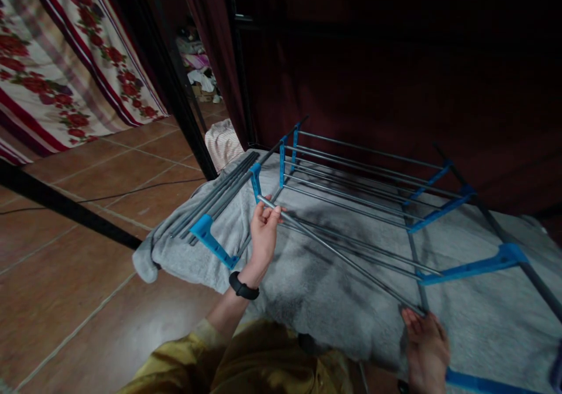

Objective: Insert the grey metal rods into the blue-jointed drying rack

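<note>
A thin grey metal tube (338,252) slants between my hands. My left hand (264,230) pinches it near its far left end, close beside a blue plastic bracket (255,180). Near the other end, my right hand (425,338) has its fingers closed on the tube. Around them lies a rack frame of grey tubes and blue brackets, with several crossbars (351,201) joining its two sides. One blue bracket (213,242) at the left has no crossbar in view; a long blue bracket (474,265) stands at the right. My right palm's inner side is hidden.
The frame rests on a grey blanket (325,300). Several loose tubes (215,195) lie at its left edge. Dark metal posts (184,101) and a maroon curtain (215,37) stand behind. A cable (105,198) crosses the tiled floor (88,265) at left.
</note>
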`<state>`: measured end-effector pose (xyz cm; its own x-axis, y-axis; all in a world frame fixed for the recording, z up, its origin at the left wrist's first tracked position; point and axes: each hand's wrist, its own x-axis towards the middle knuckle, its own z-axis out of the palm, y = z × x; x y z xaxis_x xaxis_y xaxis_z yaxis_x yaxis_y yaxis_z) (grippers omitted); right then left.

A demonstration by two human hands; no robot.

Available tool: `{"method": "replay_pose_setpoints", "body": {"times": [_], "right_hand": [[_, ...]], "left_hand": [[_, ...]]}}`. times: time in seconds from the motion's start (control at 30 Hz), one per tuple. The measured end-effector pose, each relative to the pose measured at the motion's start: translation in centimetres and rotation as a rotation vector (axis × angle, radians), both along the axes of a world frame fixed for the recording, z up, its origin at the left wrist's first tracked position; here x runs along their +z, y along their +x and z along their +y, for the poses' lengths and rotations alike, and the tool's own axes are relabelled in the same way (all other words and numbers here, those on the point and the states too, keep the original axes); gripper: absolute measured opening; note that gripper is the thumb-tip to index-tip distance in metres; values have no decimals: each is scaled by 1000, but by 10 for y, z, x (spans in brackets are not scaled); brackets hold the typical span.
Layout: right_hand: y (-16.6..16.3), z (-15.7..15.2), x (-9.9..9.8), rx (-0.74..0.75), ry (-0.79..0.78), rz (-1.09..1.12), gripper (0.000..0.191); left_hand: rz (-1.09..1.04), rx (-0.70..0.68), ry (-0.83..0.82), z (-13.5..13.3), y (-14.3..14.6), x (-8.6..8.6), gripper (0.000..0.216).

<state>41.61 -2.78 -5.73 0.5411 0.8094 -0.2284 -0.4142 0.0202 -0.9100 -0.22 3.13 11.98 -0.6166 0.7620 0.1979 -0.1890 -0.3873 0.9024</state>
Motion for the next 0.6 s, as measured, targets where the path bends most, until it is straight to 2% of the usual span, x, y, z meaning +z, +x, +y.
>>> {"method": "replay_pose_setpoints", "body": {"times": [0.1, 0.23, 0.33, 0.5, 0.6], "right_hand": [[-8, -5, 1, -76, -43, -29, 30], [-6, -7, -5, 38, -37, -34, 28], [-5, -6, -4, 45, -73, -26, 27], [-17, -3, 23, -14, -188, -26, 13], [-24, -1, 41, 58, -204, -29, 6]], "left_hand": [[9, -54, 6, 0, 8, 4, 42], [23, -143, 13, -1, 25, 6, 41], [52, -199, 23, -4, 42, 6, 40], [215, -266, 55, -20, 66, 10, 36], [353, -354, 72, -31, 74, 15, 29]]}}
